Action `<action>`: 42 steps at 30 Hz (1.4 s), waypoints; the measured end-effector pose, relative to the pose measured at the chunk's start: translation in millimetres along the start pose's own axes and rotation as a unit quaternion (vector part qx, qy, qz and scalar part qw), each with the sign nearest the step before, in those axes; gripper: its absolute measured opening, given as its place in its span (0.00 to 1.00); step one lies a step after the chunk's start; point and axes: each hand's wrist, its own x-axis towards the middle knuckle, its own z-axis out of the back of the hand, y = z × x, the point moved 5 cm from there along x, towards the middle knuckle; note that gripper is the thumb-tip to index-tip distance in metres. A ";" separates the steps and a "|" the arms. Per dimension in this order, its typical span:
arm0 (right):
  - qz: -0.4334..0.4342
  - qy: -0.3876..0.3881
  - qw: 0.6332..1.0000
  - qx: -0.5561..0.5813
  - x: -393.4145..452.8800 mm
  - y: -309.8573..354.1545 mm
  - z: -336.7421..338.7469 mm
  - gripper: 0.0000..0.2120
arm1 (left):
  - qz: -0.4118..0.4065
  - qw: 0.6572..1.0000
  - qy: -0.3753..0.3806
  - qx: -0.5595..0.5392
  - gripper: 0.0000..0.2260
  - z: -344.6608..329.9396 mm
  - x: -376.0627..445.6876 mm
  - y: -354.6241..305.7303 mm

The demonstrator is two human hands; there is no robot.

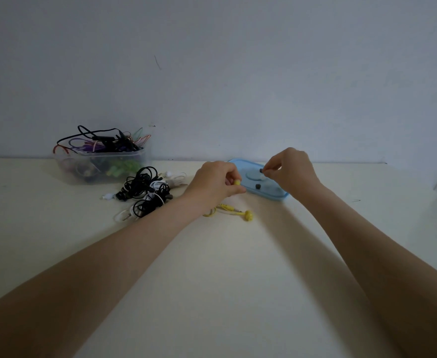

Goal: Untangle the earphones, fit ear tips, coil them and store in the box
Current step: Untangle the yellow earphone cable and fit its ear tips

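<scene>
Your two bare forearms run up from the near edge over the pale surface [212,280]. Nearest of the things, the yellow earphones [227,209] lie loose on the surface just under your left wrist, one yellow earbud [248,215] resting free at the right end of the cable. Your left hand [216,182] is curled, fingertips pinching the other yellow earbud [237,182], lifted off the surface. Your right hand [291,167] is raised just beyond, thumb and forefinger pinching a small dark ear tip [261,171], close to the left hand's earbud but apart from it. Under the right hand lies a light blue lid [251,191], flat on the surface, with a second dark ear tip [258,186] sitting on it. Left of your hands, a tangled heap of black and white earphones [145,189] sprawls on the surface. Beyond it, against the wall [238,73], stands a clear plastic box [101,164] stuffed with coloured cables spilling over its rim.
</scene>
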 end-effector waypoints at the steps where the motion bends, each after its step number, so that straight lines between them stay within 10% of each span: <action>1: 0.002 0.004 1.000 -0.006 1.0 -1.7 -1.9 0.07 | 0.004 1.000 -0.003 -0.004 0.05 -0.8 0.2 0.5; 13: 0.013 -0.008 0.999 -0.031 -1.3 -10.3 -11.6 0.09 | 0.009 0.999 -0.045 -0.020 0.07 0.9 -12.4 6.5; 24: 0.020 0.038 0.941 0.336 -19.4 42.5 -22.4 0.08 | 0.076 0.968 -0.140 -0.195 0.07 21.3 -21.2 24.1; 42: -0.026 0.118 0.875 0.469 -31.4 38.4 -31.6 0.04 | 0.036 0.977 -0.108 -0.182 0.13 18.9 -23.2 15.3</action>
